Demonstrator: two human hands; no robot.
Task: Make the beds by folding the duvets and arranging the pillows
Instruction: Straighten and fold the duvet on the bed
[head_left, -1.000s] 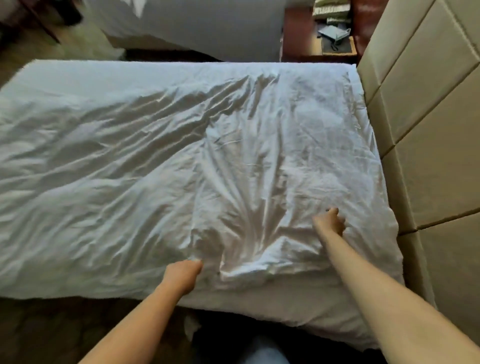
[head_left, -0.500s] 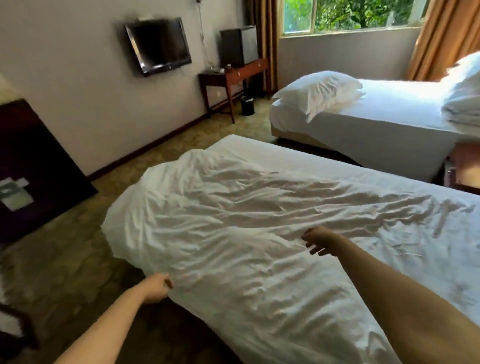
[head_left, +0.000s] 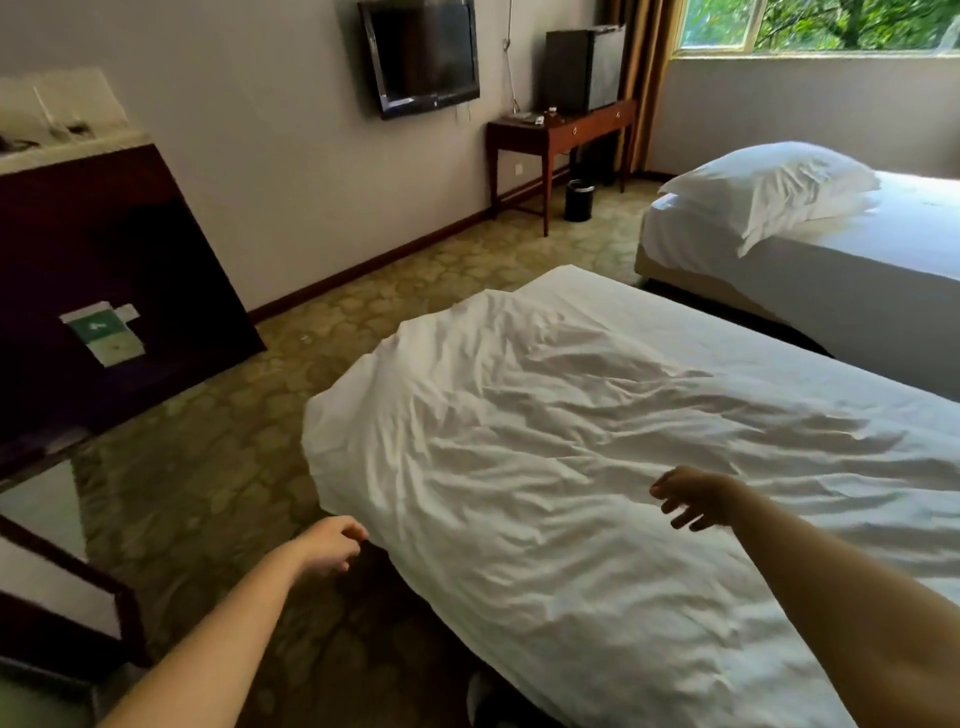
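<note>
A wrinkled white duvet (head_left: 545, 441) lies spread over the near bed (head_left: 587, 291), its edge hanging off the bed's near side. My left hand (head_left: 330, 551) hovers beside that hanging edge with loosely curled fingers, holding nothing. My right hand (head_left: 693, 496) floats just above the duvet's middle, fingers spread and relaxed, apart from the cloth. On the far bed (head_left: 831, 291) two white pillows (head_left: 769, 192) are stacked near its foot end.
A patterned carpet floor (head_left: 234, 467) runs along the bed's left side. A dark cabinet (head_left: 104, 291) stands at the left. A wall TV (head_left: 421, 54), a wooden desk (head_left: 561, 130) and a black bin (head_left: 579, 200) line the far wall.
My view swung from the headboard end to the foot of the bed. Both hands let go of the duvet; the left hand came off its edge and the right hand lifted and spread.
</note>
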